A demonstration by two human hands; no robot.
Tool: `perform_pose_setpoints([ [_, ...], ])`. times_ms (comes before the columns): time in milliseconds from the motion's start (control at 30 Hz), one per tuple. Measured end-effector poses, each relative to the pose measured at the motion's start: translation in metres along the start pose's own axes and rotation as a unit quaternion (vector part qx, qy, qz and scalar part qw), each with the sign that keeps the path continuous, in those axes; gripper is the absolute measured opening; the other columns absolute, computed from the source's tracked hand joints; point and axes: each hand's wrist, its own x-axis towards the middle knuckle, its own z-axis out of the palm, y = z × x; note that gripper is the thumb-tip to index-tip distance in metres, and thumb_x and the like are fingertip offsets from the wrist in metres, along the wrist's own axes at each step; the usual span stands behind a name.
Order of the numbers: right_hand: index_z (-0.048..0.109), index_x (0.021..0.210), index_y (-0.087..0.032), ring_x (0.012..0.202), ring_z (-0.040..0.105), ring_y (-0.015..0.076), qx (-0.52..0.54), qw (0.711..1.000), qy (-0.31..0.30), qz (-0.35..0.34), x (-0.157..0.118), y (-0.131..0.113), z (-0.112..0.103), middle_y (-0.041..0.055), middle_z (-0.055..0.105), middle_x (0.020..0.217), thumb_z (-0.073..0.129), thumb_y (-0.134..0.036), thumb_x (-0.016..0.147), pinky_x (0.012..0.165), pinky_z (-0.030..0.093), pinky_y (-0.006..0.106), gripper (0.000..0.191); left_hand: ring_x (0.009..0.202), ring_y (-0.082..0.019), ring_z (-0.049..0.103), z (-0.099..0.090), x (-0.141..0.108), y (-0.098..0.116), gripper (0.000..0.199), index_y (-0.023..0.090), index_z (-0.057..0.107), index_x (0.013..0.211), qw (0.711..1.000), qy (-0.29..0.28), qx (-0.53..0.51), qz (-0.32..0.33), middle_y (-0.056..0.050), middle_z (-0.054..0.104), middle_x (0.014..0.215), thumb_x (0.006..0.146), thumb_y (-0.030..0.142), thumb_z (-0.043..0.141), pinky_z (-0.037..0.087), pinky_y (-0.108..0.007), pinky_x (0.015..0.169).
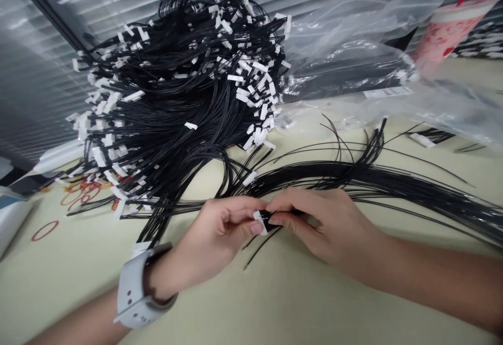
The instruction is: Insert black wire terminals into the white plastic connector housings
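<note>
A: Your pale worktop (pixel 271 303) spreads under everything, with slatted blinds (pixel 118 2) behind it.

B: Left of centre, towards the back, you have a big heap (pixel 173 109) of black leads with white ends.

A: Right of the heap you can see crumpled clear plastic (pixel 353 67), with something dark under or inside it. Nearer you, a bundle (pixel 416 185) of loose black strands runs off to the right.

B: And your hands?

A: They meet near the middle, just in front of the bundle. Your right hand (pixel 334 224) is closed, thumb and fingertips pinching short black wires (pixel 271 222). Your left hand (pixel 216 240) is closed too, gripping a connector (pixel 259 223) between thumb and finger.

B: You also have a pink cup (pixel 448 33) with a red straw at the back right, beside the plastic. A grey watch strap (pixel 131 290) sits around your left wrist, and a red band (pixel 44 231) lies alone at the left.

A: Smallest is that white connector, held above the worktop between your two hands, tilted, the wires beside it on the right.
</note>
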Motion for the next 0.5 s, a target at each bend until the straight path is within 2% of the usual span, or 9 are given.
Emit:
perform_pose_setpoints([
  [133,0.057,0.086,-0.018,0.064,0.056,0.0042,-0.003,1.0,-0.005,0.003,-0.0027,0.0007,0.0003,-0.004,0.064,0.073,0.049,-0.008,0.083,0.056,0.04,0.014,0.013,0.069,-0.013,0.06,-0.0003,-0.0017,0.0005,0.017,0.013,0.066,0.093,1.0,-0.009,0.018,0.0,-0.004,0.07,0.078,0.078,0.019,0.059,0.046,-0.02,0.059],
  [233,0.056,0.083,-0.017,0.065,0.056,0.0045,-0.004,1.0,-0.006,-0.006,-0.0039,0.0004,-0.0002,-0.0041,0.063,0.071,0.047,-0.006,0.083,0.058,0.04,0.014,0.015,0.069,-0.013,0.062,0.0013,-0.0036,0.0008,0.02,0.014,0.067,0.095,1.0,0.003,0.009,-0.002,-0.004,0.072,0.078,0.076,0.018,0.061,0.047,-0.019,0.061],
  [500,0.056,0.078,-0.017,0.059,0.052,0.0055,-0.03,0.996,0.015,-0.08,-0.0041,-0.0005,0.0,-0.0034,0.059,0.066,0.046,-0.005,0.082,0.055,0.038,0.015,0.016,0.069,-0.014,0.065,0.0027,-0.0044,0.001,0.022,0.013,0.068,0.095,0.999,0.025,0.025,0.017,-0.005,0.073,0.079,0.075,0.017,0.061,0.05,-0.02,0.063],
])
